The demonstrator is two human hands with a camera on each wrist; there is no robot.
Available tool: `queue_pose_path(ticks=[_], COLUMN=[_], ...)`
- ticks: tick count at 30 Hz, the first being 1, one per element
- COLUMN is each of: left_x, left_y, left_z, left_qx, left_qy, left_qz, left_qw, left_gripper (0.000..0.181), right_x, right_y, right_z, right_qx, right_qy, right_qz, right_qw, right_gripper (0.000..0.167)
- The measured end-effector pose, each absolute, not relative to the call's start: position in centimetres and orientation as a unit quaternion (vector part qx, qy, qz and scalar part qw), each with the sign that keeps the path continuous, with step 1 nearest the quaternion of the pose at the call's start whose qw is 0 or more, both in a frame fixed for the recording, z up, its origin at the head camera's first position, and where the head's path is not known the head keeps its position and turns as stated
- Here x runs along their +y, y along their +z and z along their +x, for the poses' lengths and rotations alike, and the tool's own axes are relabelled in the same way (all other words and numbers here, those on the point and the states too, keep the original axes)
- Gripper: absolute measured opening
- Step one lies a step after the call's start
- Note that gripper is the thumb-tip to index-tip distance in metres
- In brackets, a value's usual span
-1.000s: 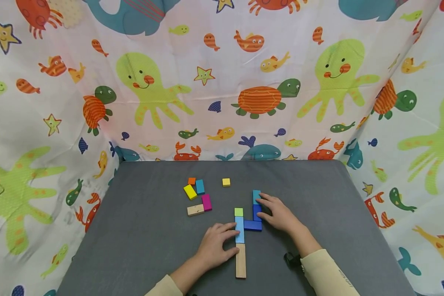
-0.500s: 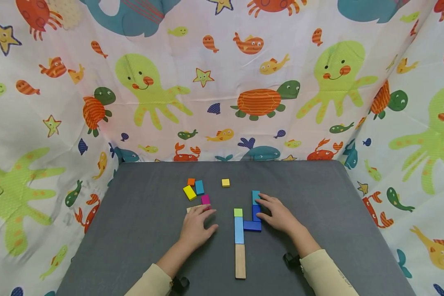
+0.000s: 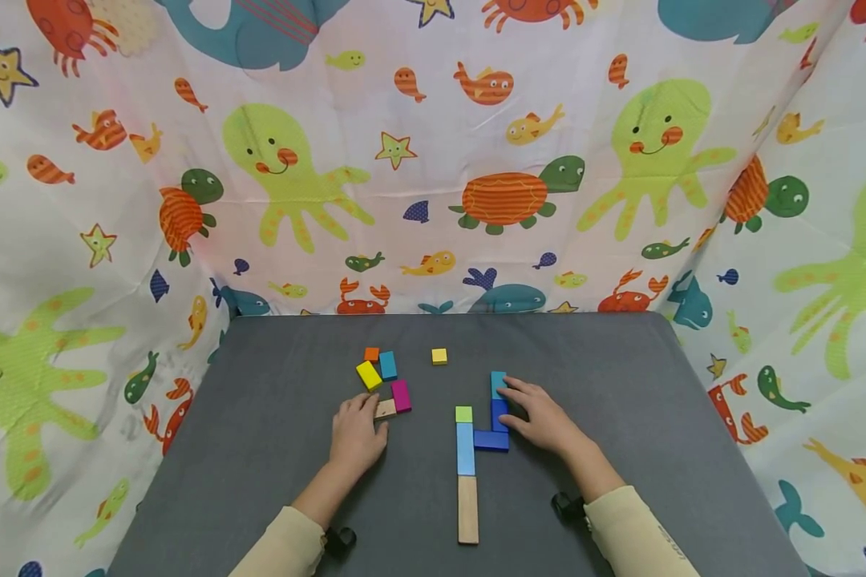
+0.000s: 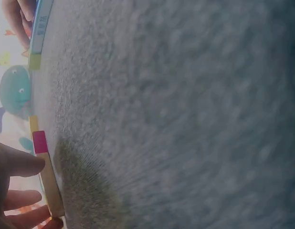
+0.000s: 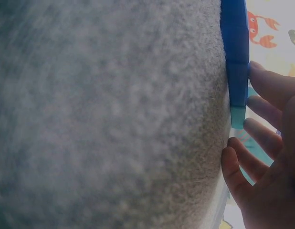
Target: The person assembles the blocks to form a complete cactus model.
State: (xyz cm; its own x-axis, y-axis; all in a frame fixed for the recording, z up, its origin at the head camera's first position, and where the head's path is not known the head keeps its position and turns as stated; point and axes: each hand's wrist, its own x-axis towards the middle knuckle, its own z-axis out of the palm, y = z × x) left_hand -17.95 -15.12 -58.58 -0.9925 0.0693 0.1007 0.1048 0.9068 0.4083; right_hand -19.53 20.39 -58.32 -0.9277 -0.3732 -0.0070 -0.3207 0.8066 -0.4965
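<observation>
Moved: since the first frame, left hand (image 3: 357, 437) gone from the light-blue block (image 3: 465, 449) out to the wooden block (image 3: 386, 409), left of centre; right hand (image 3: 544, 421) same spot; blocks look unshifted.
Backdrop: sea-creature curtain (image 3: 414, 88) across upper frame.
Surface: grey table (image 3: 260, 433), middle and lower frame.
Left fingers: spread, thumb apart from the rest; fingertips over the wooden block's left end, thumb below it. No clamp seen; actual contact unclear.
Right fingers: apart, relaxed, beside the teal block (image 3: 497, 385) and upright dark-blue block (image 3: 499, 415), right of centre; touching or only very near, can't tell.
Plank: long wooden plank (image 3: 467, 510), lower centre, in line with the light-blue block above it, green cube (image 3: 463, 414) at the top.
Crosspiece: flat dark-blue block (image 3: 491, 441) between that column and the upright dark-blue block.
Wooden block vs fingers: visible part lies right of left fingertips, left end hidden; long axis left-right, right end slightly raised in frame, touching magenta block (image 3: 400, 396). Left hand nearer, right hand well apart.
Above it: yellow block (image 3: 368, 375), blue block (image 3: 388, 365).
Smallest: orange cube (image 3: 371, 353), plus yellow cube (image 3: 439, 357) off alone, upper centre of table.
</observation>
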Motion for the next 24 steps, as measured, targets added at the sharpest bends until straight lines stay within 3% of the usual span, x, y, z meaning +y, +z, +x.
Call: queue_pose_path(ticks=[10,19,24], left_x=[-14.4,-14.0,-14.2], left_y=[-58.6,-58.0,-58.0], left_z=[-17.0,-16.9,-17.4], left_qx=[-0.976,-0.952,-0.943], left_qy=[-0.215,-0.283,-0.304], left_qz=[-0.045,-0.064,-0.063], left_qw=[0.002,-0.093,-0.120], left_gripper=[0.061,0.088,0.089], right_x=[20.4,20.3,20.3], right_y=[-58.4,-58.4,-58.5], right_z=[-19.6,-19.6,-19.4], right_qx=[0.949,0.949,0.948], right_qy=[-0.254,-0.254,-0.255], right_qz=[-0.182,-0.181,-0.183], right_qw=[0.049,0.050,0.049], right_gripper=[0.058,0.058,0.057])
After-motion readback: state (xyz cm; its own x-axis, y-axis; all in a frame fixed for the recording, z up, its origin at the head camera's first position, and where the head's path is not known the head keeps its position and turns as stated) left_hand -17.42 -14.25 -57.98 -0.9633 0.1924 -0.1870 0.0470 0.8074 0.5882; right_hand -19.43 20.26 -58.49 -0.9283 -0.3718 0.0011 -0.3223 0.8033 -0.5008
